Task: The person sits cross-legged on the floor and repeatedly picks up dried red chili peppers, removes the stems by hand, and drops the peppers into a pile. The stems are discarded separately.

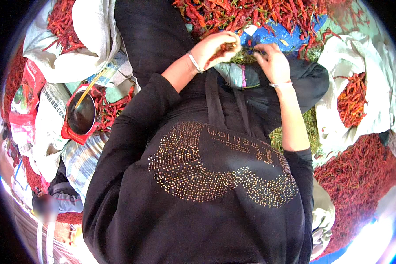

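My left hand (215,49) is curled round red dried chillies (224,49) at the top middle, over my lap. Just right of it, my right hand (268,59) is bent with finger and thumb closed near some green stems (244,57); whatever is between them is too small to make out. Beyond both hands lies a heap of red dried chillies (207,13), partly on a blue plastic sheet (284,37).
White sacks of chillies (352,99) stand left and right. A dark bowl with chopsticks (81,114) sits at my left. Green stems (308,127) lie by my right leg, and a wide chilli pile (354,180) spreads at the lower right.
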Tool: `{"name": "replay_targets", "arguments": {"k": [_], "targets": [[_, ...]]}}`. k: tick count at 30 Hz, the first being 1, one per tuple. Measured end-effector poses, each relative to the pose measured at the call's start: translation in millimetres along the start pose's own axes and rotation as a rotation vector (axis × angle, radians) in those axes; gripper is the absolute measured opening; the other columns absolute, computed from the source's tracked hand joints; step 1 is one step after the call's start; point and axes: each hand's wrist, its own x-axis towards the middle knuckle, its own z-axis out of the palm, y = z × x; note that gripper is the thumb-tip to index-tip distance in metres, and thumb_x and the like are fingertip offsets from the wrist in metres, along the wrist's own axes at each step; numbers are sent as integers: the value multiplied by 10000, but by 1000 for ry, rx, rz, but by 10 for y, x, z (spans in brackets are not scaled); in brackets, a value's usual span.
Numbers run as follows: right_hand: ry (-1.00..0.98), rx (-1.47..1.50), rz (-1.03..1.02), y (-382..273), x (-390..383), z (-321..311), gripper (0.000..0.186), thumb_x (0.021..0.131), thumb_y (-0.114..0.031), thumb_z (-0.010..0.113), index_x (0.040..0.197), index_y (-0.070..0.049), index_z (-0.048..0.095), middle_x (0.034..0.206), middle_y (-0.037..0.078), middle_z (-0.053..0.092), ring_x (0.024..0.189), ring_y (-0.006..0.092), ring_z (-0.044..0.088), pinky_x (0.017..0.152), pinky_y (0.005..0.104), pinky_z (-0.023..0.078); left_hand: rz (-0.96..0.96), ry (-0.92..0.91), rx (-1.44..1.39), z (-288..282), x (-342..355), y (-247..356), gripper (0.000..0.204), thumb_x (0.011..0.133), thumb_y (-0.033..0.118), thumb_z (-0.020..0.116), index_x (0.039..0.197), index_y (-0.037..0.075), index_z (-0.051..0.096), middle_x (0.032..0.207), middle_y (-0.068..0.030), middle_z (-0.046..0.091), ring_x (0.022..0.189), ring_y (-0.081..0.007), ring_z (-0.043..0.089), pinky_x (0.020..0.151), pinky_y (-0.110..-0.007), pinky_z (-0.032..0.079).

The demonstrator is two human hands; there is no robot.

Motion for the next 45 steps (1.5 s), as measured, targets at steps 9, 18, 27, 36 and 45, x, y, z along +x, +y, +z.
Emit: {"name": "replay_targets", "arguments": {"k": [9, 18, 27, 36, 45], "targets": [[173, -468, -366, 369, 562, 249, 121, 731, -106, 545, 823, -123, 623, 859, 94, 556, 826, 266, 579, 682, 355, 495, 62, 235, 79, -162, 151, -75, 100, 848, 81, 418, 849, 41, 510, 730, -17, 482, 522, -60, 382, 398, -172, 292], [166, -281, -246, -211, -130, 125, 89, 753, -166, 568, 724, -83, 584, 703, 96, 588, 664, 264, 599, 608, 355, 485, 367, 283, 1396, 26, 128, -367, 266, 831, 287, 580, 865, 26, 543, 712, -129, 562, 651, -242, 558, 602, -348, 432], [72, 151, -106, -403, -332, 74, 135, 824, -152, 529, 795, -28, 575, 724, 135, 584, 715, 296, 589, 644, 371, 469, 328, 223, 1044, 84, 69, -390, 216, 891, 245, 494, 779, 61, 493, 594, -32, 477, 470, -171, 451, 440, -279, 356], [5, 412, -75, -489, -149, 63, 172, 870, -152, 484, 745, -35, 502, 651, 125, 518, 640, 308, 544, 595, 357, 440, 50, -16, 498, 49, -2, -45, 182, 905, 156, 472, 748, 65, 484, 597, 81, 357, 490, -12, 308, 434, -180, 255], [-88, 1027, 306, -561, -411, 318, 209, 911, -114, 425, 719, -46, 472, 595, 4, 499, 517, 80, 460, 484, 224, 371, 471, 31, 1295, 118, -99, -130, 145, 810, 154, 580, 793, 30, 508, 655, -90, 523, 572, -213, 537, 538, -318, 431]]}}
